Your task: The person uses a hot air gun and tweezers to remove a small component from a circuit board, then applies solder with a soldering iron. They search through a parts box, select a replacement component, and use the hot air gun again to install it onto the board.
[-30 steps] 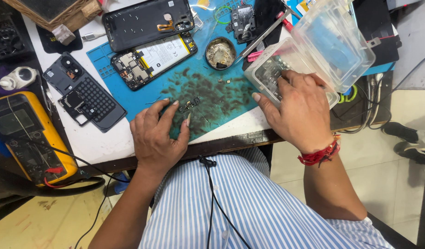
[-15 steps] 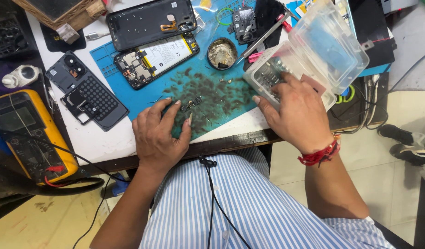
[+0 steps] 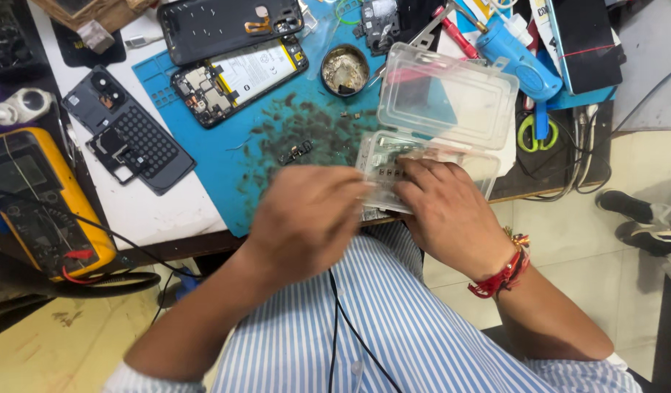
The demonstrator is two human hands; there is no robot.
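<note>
At the tabletop's (image 3: pixel 157 215) near edge, a clear plastic compartment box (image 3: pixel 423 156) sits open, hinged lid tipped up behind it, on the right end of a blue work mat (image 3: pixel 226 156). Right hand (image 3: pixel 452 215) lies over the tray, fingers curled onto the compartments; can't tell if it grips anything. Left hand (image 3: pixel 306 218) is motion-blurred, fingertips at the tray's left edge; grip unclear. Opened black phone (image 3: pixel 241 76) lies on the mat's far side.
</note>
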